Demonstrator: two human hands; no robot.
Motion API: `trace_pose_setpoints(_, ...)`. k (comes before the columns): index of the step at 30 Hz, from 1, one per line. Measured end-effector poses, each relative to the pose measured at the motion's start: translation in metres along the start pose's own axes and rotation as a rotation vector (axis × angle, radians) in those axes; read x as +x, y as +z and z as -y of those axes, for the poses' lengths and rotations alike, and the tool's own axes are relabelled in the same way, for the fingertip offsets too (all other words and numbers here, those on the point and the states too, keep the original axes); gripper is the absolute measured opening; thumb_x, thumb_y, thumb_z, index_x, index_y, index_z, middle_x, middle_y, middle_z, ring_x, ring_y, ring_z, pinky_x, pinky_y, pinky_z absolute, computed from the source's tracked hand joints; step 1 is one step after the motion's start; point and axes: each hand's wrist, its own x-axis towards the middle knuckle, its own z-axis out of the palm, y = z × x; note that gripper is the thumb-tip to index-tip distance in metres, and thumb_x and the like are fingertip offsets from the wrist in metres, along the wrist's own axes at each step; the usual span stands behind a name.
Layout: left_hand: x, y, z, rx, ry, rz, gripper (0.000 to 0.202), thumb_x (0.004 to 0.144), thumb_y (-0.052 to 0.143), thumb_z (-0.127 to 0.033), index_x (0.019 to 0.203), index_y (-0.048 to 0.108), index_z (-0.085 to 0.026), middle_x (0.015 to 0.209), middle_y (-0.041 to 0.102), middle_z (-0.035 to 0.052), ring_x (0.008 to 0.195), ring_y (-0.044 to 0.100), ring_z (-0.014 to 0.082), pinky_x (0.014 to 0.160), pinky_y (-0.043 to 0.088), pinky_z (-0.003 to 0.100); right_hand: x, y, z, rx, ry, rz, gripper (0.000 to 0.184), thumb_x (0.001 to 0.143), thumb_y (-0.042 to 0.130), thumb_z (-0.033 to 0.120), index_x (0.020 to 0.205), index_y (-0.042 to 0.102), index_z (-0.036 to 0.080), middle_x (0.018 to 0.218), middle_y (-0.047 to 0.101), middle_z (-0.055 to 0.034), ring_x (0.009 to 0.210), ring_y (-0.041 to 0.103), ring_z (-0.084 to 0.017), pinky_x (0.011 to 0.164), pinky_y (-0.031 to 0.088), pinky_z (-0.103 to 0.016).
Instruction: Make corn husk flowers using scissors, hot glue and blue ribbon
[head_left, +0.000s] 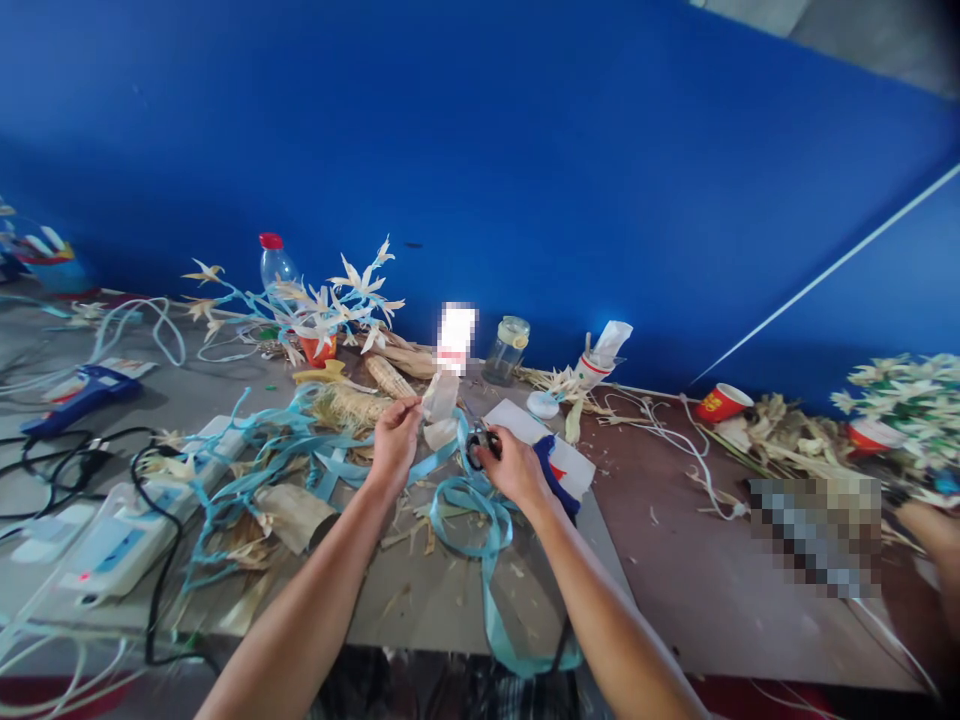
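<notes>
Blue ribbon (491, 560) loops off the near edge of the table (675, 600). Left hand (394, 440) pinches a pale corn husk strip (440, 398) upright by its edge; right hand (514, 465), just beside it, is closed round black scissors (480, 443). The corn husk strip looks light, dry and papery, likely to split lengthwise, so it is best pinched low, near the blades.

Head camera, facing forward-down over table (697, 570) (near, single view).
</notes>
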Motion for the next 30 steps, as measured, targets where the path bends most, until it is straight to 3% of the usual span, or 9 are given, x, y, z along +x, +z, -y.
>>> trace_pose_setpoints(2,-0.001,0.001,-0.001,-0.01,0.009,0.007,0.018,0.063,0.065,-0.029,0.075,0.065,-0.015,0.052,0.047,-0.0047,0.05,0.039,0.0074,0.051,0.029,0.022,0.001,-0.001,0.0,0.014,-0.043,0.004,0.047,0.084,0.053,0.04,0.124,0.054,0.016,0.109,0.068,-0.0115,0.104,0.063,-0.023,0.085,0.045,-0.029)
trace_pose_setpoints(6,-0.003,0.002,-0.002,0.045,-0.018,0.078,0.021,0.063,0.065,-0.03,0.076,0.065,-0.014,0.052,0.047,-0.0043,0.049,0.037,0.0077,0.05,0.028,0.023,-0.002,-0.004,0.004,-0.09,-0.196,0.14,0.028,0.087,0.048,0.035,0.103,0.067,0.022,0.1,0.071,-0.0081,0.098,0.064,-0.021,0.082,0.044,-0.027)
trace_pose_setpoints(12,-0.003,0.001,-0.001,0.211,0.054,0.151,0.023,0.066,0.062,-0.033,0.078,0.067,-0.015,0.055,0.052,-0.0022,0.052,0.042,0.0101,0.053,0.033,0.024,-0.008,-0.009,0.009,-0.312,-0.242,0.187,0.031,0.091,0.041,0.037,0.096,0.066,0.02,0.098,0.067,-0.0106,0.093,0.064,-0.022,0.074,0.045,-0.028)
trace_pose_setpoints(17,-0.004,0.0,0.002,0.298,0.065,0.235,0.023,0.069,0.059,-0.034,0.08,0.067,-0.015,0.06,0.056,-0.0008,0.056,0.046,0.0107,0.056,0.036,0.023,-0.01,-0.014,0.008,-0.324,-0.274,0.186,0.033,0.092,0.038,0.039,0.102,0.065,0.021,0.116,0.058,-0.0116,0.095,0.062,-0.02,0.077,0.046,-0.028)
trace_pose_setpoints(21,-0.005,0.0,0.006,0.314,0.054,0.274,0.023,0.069,0.061,-0.033,0.081,0.068,-0.016,0.063,0.06,0.0009,0.06,0.051,0.0127,0.058,0.039,0.023,-0.012,-0.018,0.009,-0.273,-0.274,0.284,0.031,0.091,0.04,0.036,0.093,0.067,0.02,0.097,0.064,-0.0103,0.091,0.062,-0.021,0.078,0.045,-0.03)
trace_pose_setpoints(24,-0.005,0.0,0.007,0.318,0.067,0.262,0.019,0.068,0.063,-0.031,0.079,0.07,-0.016,0.068,0.063,0.0021,0.063,0.053,0.0134,0.059,0.04,0.023,-0.011,-0.016,0.01,-0.073,-0.259,0.148,0.027,0.09,0.043,0.034,0.093,0.067,0.021,0.098,0.063,-0.0098,0.092,0.061,-0.021,0.08,0.044,-0.03)
trace_pose_setpoints(27,-0.008,0.001,0.007,0.305,0.047,0.282,0.018,0.069,0.064,-0.03,0.078,0.071,-0.017,0.07,0.064,0.002,0.065,0.053,0.0135,0.059,0.04,0.022,-0.006,-0.01,0.011,0.346,-0.229,-0.084,0.028,0.087,0.048,0.036,0.105,0.063,0.021,0.101,0.063,-0.0082,0.084,0.059,-0.017,0.077,0.045,-0.027)
trace_pose_setpoints(30,-0.013,0.004,0.007,0.274,-0.025,0.39,0.019,0.068,0.066,-0.032,0.079,0.071,-0.017,0.068,0.063,0.0014,0.063,0.053,0.0132,0.058,0.04,0.022,0.001,-0.001,0.012,0.809,-0.142,-0.111,0.03,0.08,0.056,0.043,0.096,0.062,0.019,0.088,0.063,-0.004,0.067,0.053,-0.013,0.064,0.043,-0.025)
